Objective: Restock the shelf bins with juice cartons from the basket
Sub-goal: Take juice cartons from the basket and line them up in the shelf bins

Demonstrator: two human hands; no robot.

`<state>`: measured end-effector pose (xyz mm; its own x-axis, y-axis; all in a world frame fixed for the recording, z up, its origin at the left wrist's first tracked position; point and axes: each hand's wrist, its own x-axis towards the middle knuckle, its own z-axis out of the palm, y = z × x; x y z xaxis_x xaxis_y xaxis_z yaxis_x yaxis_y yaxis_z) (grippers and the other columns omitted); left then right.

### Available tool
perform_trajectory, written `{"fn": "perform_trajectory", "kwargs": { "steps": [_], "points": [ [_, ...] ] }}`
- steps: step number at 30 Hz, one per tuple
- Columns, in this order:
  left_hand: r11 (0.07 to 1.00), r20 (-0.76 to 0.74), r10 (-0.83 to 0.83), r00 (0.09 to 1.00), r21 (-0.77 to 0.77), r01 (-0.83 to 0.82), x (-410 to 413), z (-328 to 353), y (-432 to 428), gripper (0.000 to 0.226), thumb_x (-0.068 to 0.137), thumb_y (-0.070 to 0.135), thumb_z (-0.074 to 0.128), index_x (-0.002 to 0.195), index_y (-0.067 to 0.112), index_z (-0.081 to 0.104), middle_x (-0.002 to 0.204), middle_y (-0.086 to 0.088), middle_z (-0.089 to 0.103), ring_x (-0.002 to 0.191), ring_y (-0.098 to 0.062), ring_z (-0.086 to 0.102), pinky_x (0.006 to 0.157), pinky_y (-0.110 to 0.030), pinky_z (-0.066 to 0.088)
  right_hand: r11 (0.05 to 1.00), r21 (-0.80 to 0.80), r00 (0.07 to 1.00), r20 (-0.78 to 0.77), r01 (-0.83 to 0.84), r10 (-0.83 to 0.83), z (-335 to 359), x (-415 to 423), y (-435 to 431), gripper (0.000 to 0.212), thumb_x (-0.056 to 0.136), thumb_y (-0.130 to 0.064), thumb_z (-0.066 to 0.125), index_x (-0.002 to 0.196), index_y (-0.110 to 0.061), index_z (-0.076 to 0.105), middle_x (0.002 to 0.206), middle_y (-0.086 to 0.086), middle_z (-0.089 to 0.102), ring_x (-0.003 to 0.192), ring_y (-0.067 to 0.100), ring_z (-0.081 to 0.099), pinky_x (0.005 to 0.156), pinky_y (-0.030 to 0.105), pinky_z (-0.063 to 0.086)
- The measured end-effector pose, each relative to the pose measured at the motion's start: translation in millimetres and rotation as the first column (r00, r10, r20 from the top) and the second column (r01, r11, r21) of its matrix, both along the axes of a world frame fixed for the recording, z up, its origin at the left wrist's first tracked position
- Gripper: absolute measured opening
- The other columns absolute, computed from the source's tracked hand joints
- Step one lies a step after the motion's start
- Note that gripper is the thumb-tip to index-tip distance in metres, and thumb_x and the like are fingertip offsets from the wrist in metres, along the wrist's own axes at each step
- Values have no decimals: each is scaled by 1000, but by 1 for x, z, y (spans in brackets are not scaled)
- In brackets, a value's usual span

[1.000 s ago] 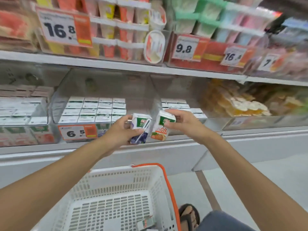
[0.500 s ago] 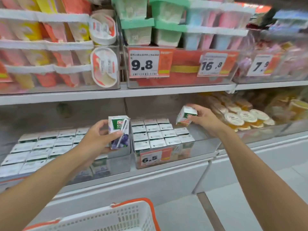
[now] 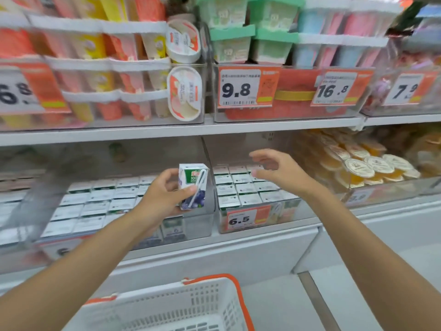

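L hand (image 3: 160, 199) grips one juice carton (image 3: 191, 180) w/ thumb across its front and fingers wrapped behind. The carton is upright, straw on its face, blueberry print at the bottom, and is held in the air over the right edge of the left bin (image 3: 200, 226), just beside the wall shared w/ the right bin (image 3: 304, 211). R hand (image 3: 281, 174) holds nothing, fingers spread and loosely bent, hovering above the back rows of the right bin. Both clear bins sit side by side along the front edge of the lower shelf (image 3: 226, 249). Packed cartons (image 3: 95, 204) fill the left bin, white tops up, and more rows (image 3: 238, 189) fill the right bin. A 6.5 price tag (image 3: 241, 219) is on the right bin's front wall. White basket (image 3: 198, 304) w/ orange rim is at bottom centre, below the shelf edge; its contents can't be made out.
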<state>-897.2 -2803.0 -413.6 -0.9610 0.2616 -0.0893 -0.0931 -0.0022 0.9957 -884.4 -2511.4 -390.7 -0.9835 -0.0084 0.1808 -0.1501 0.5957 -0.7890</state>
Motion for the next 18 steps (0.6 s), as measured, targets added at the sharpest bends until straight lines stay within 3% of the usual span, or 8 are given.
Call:
{"fn": "perform_trajectory", "kwargs": {
  "steps": [2,4,6,8,10,12,15,18],
  "points": [
    [1000,3,-5,1000,3,5,5,3,-10,39,85,9,72,118,16,52,107,-7,73,88,-36,72,77,-46,60,990,-40,990,-36,-139,137,13,17,-58,46,80,-36,73,121,-45,55,116,-20,61,105,-6,57,86,17,46],
    [1000,-17,-11,1000,-20,10,8,6,-20,41,82,9,75,114,17,52,105,-6,74,85,-30,73,70,-39,61,971,-48,972,1,-236,236,16,22,-109,61,80,-44,70,134,-49,41,130,-16,53,115,-6,51,89,14,46],
    [998,-38,-25,999,-54,23,6,11,-33,46,78,14,80,114,21,52,109,-4,73,92,-24,72,75,-41,60,963,-7,963,14,-269,269,15,13,-144,59,87,-33,69,140,-33,43,136,-6,52,120,5,51,97,24,45],
    [995,-58,-11,998,-97,5,0,15,-51,61,75,17,82,125,24,49,122,1,64,103,-20,67,87,-42,57,976,-7,975,-58,-216,215,16,-1,-166,43,89,-17,67,131,-15,56,124,4,60,109,16,58,96,33,47],
    [945,-161,-42,986,-326,-13,-6,16,-80,79,75,23,82,141,25,38,134,6,50,117,-12,54,94,-32,47,991,76,987,-115,-107,115,15,-18,-176,40,90,-17,66,129,-13,56,120,6,59,109,22,57,94,30,44],
    [756,-237,-176,956,-655,-23,-8,8,-114,82,79,33,78,147,26,32,144,5,43,129,-14,43,99,-27,36,959,281,992,-110,-21,54,6,-33,-180,45,93,-22,62,136,-15,50,126,10,54,116,25,53,90,22,36],
    [492,-212,-295,932,-869,-41,-3,-12,-156,72,85,48,67,146,22,39,153,-1,38,139,-21,35,114,-38,29,892,430,982,179,-139,67,-19,-44,-185,50,97,-27,56,144,-15,43,145,11,44,132,26,44,102,27,34],
    [487,-229,-320,920,-872,-47,4,-22,-168,66,87,49,64,144,21,44,153,-3,37,142,-22,30,118,-44,20,919,234,836,526,-316,153,-32,-37,-190,59,98,-41,52,149,-17,36,157,0,32,142,17,32,108,25,26]
  ]
}}
